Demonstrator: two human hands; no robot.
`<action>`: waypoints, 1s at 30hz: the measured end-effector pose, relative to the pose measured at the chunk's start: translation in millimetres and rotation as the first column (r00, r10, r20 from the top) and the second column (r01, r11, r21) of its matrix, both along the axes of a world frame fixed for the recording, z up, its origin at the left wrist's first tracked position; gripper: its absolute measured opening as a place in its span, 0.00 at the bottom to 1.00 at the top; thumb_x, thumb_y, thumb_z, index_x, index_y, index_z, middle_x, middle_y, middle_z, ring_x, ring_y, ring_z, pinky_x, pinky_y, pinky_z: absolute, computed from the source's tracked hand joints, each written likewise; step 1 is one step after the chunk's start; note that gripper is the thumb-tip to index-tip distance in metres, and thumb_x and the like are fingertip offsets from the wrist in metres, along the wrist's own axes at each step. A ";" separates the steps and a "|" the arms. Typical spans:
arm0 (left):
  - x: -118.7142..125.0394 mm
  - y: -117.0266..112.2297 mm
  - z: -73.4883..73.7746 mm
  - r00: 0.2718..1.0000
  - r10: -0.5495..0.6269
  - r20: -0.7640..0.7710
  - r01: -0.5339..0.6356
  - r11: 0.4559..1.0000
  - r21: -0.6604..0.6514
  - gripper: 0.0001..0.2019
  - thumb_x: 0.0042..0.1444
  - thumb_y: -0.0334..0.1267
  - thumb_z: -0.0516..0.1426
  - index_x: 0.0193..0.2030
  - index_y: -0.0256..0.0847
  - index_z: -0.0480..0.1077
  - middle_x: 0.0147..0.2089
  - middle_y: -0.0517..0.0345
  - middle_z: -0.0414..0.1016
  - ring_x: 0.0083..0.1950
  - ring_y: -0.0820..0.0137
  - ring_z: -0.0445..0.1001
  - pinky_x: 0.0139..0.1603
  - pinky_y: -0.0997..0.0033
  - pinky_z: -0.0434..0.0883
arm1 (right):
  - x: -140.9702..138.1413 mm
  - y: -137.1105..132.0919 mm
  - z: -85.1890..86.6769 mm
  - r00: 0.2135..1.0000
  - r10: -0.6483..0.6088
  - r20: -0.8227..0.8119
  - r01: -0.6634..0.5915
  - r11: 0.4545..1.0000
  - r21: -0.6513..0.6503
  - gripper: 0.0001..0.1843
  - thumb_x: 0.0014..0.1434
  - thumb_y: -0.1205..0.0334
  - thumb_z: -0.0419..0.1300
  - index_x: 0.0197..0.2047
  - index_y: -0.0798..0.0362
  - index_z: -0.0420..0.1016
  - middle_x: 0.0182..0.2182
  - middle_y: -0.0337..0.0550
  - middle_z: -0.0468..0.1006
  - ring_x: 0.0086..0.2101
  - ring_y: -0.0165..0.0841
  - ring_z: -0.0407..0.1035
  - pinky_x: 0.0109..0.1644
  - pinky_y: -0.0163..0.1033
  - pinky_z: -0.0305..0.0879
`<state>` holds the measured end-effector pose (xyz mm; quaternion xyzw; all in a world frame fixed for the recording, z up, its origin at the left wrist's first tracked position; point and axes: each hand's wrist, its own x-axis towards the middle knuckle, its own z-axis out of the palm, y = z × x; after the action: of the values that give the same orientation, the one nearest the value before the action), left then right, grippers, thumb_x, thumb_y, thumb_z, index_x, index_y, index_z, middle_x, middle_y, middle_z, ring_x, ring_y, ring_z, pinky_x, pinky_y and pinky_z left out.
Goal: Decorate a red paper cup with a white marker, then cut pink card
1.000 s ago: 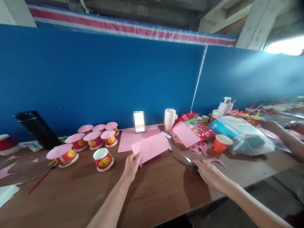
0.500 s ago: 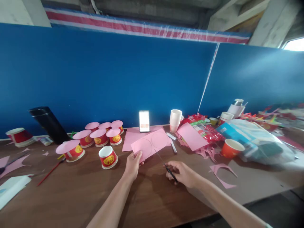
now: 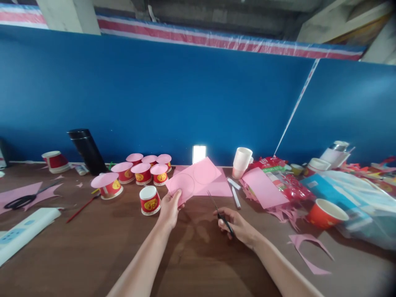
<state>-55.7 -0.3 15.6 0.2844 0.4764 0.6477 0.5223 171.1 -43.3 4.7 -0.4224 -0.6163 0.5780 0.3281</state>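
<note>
My left hand pinches the lower left corner of a pink sheet of paper marked with two drawn circles. In my right hand is a pair of scissors with black handles, its blades slightly parted and pointing up toward the sheet without touching it. Behind the held sheet, another pink sheet lies on the table. Left of my left hand stands a red paper cup with a yellow emblem. Several similar cups topped with pink discs are grouped beyond it.
A black flask, a red brush, a power strip and a second pair of scissors are at left. White stacked cups, a red bag, an orange cup and paper scraps lie at right.
The view has turned left, so the table items appear farther right. The scissors have drawn away from the sheet's lower edge, and their blades have parted.
</note>
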 end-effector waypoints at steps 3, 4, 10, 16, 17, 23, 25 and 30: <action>-0.4 0.9 -2.1 0.998 -0.021 -0.052 0.022 1.000 0.008 0.17 0.40 0.45 0.62 0.33 0.35 0.69 0.26 0.60 0.71 0.24 0.77 0.68 0.21 0.79 0.64 | 1.0 0.7 -6.9 0.999 -0.035 0.016 0.035 0.999 0.016 0.22 0.51 0.50 0.59 0.46 0.52 0.65 0.26 0.36 0.66 0.24 0.25 0.60 0.16 0.24 0.54; -0.1 1.0 -3.4 0.997 -0.037 -0.074 0.038 0.999 0.012 0.17 0.41 0.46 0.61 0.34 0.35 0.69 0.27 0.59 0.71 0.24 0.76 0.68 0.21 0.78 0.64 | 1.1 0.3 -8.2 0.999 -0.038 0.017 0.038 0.999 0.025 0.22 0.51 0.49 0.59 0.46 0.52 0.66 0.26 0.36 0.66 0.24 0.25 0.60 0.16 0.24 0.55; 4.0 -1.3 -8.4 0.972 -0.135 -0.191 0.143 0.989 0.026 0.18 0.43 0.47 0.60 0.36 0.34 0.70 0.26 0.58 0.72 0.25 0.74 0.69 0.23 0.76 0.65 | 0.8 -2.4 -9.1 0.999 -0.034 0.015 0.034 0.999 0.029 0.21 0.53 0.49 0.58 0.46 0.53 0.66 0.24 0.37 0.66 0.23 0.25 0.60 0.16 0.24 0.54; 8.9 -4.6 -9.2 0.960 -0.179 -0.214 0.190 0.981 0.031 0.16 0.42 0.48 0.60 0.29 0.35 0.68 0.22 0.62 0.69 0.23 0.75 0.66 0.22 0.76 0.63 | -1.2 -4.0 -5.1 0.999 -0.034 0.017 0.033 0.999 0.035 0.21 0.52 0.49 0.58 0.45 0.54 0.68 0.24 0.37 0.67 0.23 0.25 0.60 0.16 0.24 0.54; 9.8 -4.9 -9.9 0.958 -0.185 -0.217 0.196 0.980 0.029 0.16 0.43 0.48 0.60 0.29 0.35 0.68 0.21 0.62 0.68 0.23 0.74 0.66 0.23 0.76 0.63 | -1.6 -4.3 -4.6 0.999 -0.035 0.016 0.035 0.999 0.034 0.21 0.52 0.49 0.59 0.44 0.54 0.68 0.24 0.37 0.67 0.23 0.25 0.60 0.16 0.24 0.54; 15.9 -5.9 -16.4 0.945 -0.213 -0.249 0.222 0.975 0.010 0.16 0.43 0.48 0.59 0.28 0.35 0.67 0.21 0.63 0.67 0.23 0.73 0.66 0.24 0.75 0.64 | -2.8 -5.7 -3.0 0.999 -0.048 0.002 0.048 0.999 0.020 0.22 0.52 0.48 0.59 0.45 0.54 0.69 0.24 0.37 0.68 0.23 0.25 0.61 0.16 0.25 0.54; 18.1 -6.7 -18.2 0.941 -0.217 -0.258 0.228 0.974 0.012 0.16 0.43 0.49 0.59 0.27 0.35 0.67 0.20 0.63 0.67 0.23 0.74 0.66 0.23 0.75 0.63 | -2.7 -6.1 -2.7 0.999 -0.050 -0.009 0.050 0.999 0.014 0.23 0.52 0.47 0.58 0.45 0.55 0.68 0.24 0.36 0.67 0.22 0.24 0.61 0.16 0.25 0.53; 20.8 -9.0 -20.2 0.943 -0.216 -0.252 0.230 0.973 0.028 0.16 0.43 0.48 0.59 0.26 0.35 0.68 0.20 0.62 0.67 0.22 0.75 0.64 0.23 0.76 0.61 | -2.4 -5.9 -3.3 0.997 -0.071 -0.007 0.071 0.997 0.011 0.23 0.51 0.47 0.58 0.45 0.54 0.68 0.24 0.36 0.67 0.23 0.25 0.62 0.16 0.25 0.53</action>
<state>-34.9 -9.4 -4.7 0.4298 0.4839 0.5572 0.5202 168.7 -49.2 1.4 -0.4402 -0.6031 0.5638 0.3530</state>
